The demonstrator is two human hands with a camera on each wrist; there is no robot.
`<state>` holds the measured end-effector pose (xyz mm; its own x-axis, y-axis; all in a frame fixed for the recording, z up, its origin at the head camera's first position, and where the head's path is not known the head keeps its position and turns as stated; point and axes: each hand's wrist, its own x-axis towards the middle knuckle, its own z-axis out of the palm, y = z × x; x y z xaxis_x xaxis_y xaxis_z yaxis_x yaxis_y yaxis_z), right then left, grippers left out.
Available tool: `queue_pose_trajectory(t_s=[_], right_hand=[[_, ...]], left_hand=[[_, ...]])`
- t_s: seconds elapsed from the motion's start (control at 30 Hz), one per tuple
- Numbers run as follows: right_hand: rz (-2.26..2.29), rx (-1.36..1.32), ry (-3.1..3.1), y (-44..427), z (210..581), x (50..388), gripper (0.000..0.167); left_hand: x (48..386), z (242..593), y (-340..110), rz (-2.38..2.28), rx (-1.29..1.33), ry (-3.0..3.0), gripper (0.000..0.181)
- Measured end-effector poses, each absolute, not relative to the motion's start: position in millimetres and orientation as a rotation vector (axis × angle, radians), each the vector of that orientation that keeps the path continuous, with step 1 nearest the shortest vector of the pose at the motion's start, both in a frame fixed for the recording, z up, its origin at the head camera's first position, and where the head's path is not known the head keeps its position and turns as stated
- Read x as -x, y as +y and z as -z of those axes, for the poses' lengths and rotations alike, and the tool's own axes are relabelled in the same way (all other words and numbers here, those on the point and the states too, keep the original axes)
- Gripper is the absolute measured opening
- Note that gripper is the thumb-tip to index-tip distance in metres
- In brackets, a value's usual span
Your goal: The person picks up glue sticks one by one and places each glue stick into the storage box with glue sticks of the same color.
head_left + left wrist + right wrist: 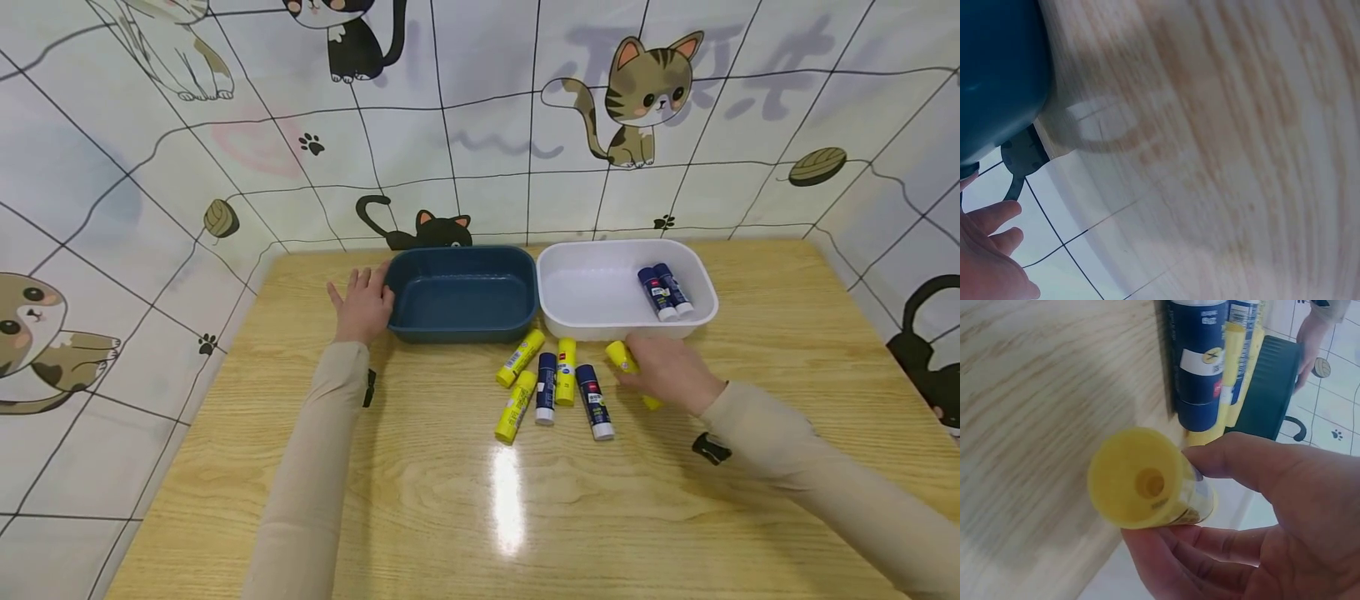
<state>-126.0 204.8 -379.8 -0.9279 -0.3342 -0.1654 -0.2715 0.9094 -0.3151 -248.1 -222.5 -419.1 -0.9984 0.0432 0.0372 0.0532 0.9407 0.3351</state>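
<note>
My right hand point(667, 371) pinches a yellow glue stick point(619, 357) between thumb and fingers just in front of the white bin point(558, 321); the right wrist view shows the round end of that glue stick point(1138, 478) facing the camera. Two dark blue glue sticks point(657, 293) lie inside the white bin at its right. My left hand point(363, 307) rests with spread fingers against the left end of the dark blue bin point(462, 335), which holds nothing. Left of my right hand, several yellow and blue glue sticks point(593, 402) lie on the table.
Both bins stand side by side at the back of the wooden table point(435, 500), close to a wall covering point(487, 142) printed with cats and grid lines. The covering also runs along both sides.
</note>
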Motion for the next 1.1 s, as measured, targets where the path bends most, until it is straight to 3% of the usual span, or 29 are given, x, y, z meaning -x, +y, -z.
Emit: queue_pose_trajectory(t_s=[0.6,1.1], right_hand=[[0.384,0.601,2.907,203.4,356.3,111.9,0.029],[0.345,0.64,2.972,202.6,337.2,127.9,0.027]], left_hand=[[245.9,416.6,-221.4,0.545,0.074,-3.073,0.053],[246.0,417.1,-221.5,0.538,0.069,-3.069,0.052]])
